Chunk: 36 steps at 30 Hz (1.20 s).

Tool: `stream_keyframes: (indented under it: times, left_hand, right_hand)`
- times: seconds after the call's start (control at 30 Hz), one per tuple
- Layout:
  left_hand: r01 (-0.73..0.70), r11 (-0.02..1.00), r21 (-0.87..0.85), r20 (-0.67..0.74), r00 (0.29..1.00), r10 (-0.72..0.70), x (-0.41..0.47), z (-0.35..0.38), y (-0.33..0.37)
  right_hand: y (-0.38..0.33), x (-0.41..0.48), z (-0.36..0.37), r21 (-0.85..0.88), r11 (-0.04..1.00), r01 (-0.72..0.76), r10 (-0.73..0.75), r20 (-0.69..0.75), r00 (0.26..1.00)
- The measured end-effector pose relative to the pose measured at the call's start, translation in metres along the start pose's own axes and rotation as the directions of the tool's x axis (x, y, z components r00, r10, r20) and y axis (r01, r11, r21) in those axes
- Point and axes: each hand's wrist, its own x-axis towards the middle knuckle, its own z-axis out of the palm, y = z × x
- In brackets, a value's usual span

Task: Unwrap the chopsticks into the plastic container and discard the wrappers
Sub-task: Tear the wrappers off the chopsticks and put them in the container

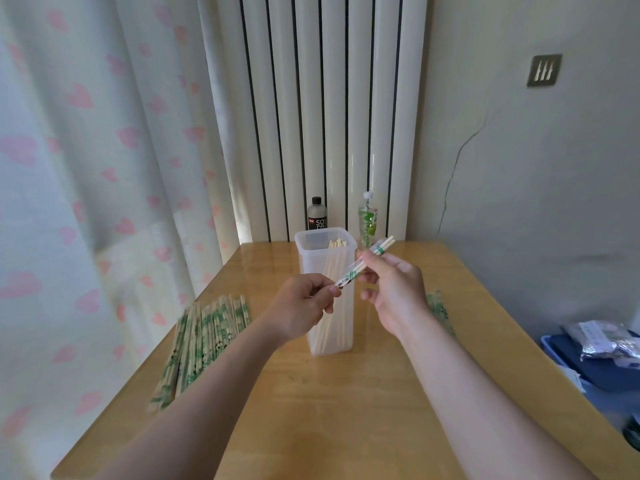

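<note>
Wooden chopsticks (388,242) are gripped by right hand (393,289), wrapper (348,277) pinched by left hand (303,306) for pulling apart; container (308,265) kept just beyond hands.

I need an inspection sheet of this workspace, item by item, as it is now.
Surface: wooden table.
Job's things: plastic container holds bare chopsticks; wrapped pair in both hands; wrapped pile on left; what look like loose wrappers on right.
Clutter: black bottle and green pouch at back.
Grippers: left hand pinches the pair's wrapper end; right hand grips its far part.
Cables: nothing seen.
Surroundings: curtain, radiator, blue bin at right.
</note>
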Motion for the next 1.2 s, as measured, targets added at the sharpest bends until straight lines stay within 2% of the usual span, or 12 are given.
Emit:
stream_keyframes:
  times: [0.17,0.43,0.6,0.87,0.97,1.07,1.2]
  left_hand:
    - [-0.015,1.0,0.024,-0.014,1.0,0.016,0.001,0.001,0.001]
    - [-0.007,1.0,0.026,-0.012,1.0,0.008,0.002,-0.004,-0.004]
    - [-0.035,0.997,0.063,-0.018,0.999,0.036,0.003,-0.004,-0.003]
    - [-0.015,0.999,0.037,-0.023,1.0,0.016,-0.001,-0.009,-0.008]
    - [0.035,0.996,0.083,-0.003,0.999,-0.035,0.0,-0.01,-0.007]
    - [0.058,0.973,0.224,-0.006,0.998,-0.058,0.004,-0.01,-0.003]
    - [0.004,0.998,0.057,0.0,1.0,-0.004,0.006,-0.007,0.01]
  right_hand:
    - [0.01,-0.004,0.003,-0.064,0.998,-0.006,0.009,0.034,0.999]
    - [-0.002,0.001,-0.001,-0.063,0.997,0.038,-0.039,-0.017,0.999]
    - [0.007,-0.006,0.005,-0.1,0.995,-0.009,0.013,0.044,0.999]
    - [-0.002,-0.001,0.001,-0.034,0.999,-0.013,0.013,-0.006,1.0]
    - [0.005,-0.003,0.004,-0.045,0.999,-0.022,0.022,-0.006,1.0]
    - [0.011,-0.004,0.007,-0.076,0.997,-0.02,0.02,0.0,1.0]
    - [0.013,-0.005,0.015,-0.092,0.996,-0.008,0.01,0.026,1.0]
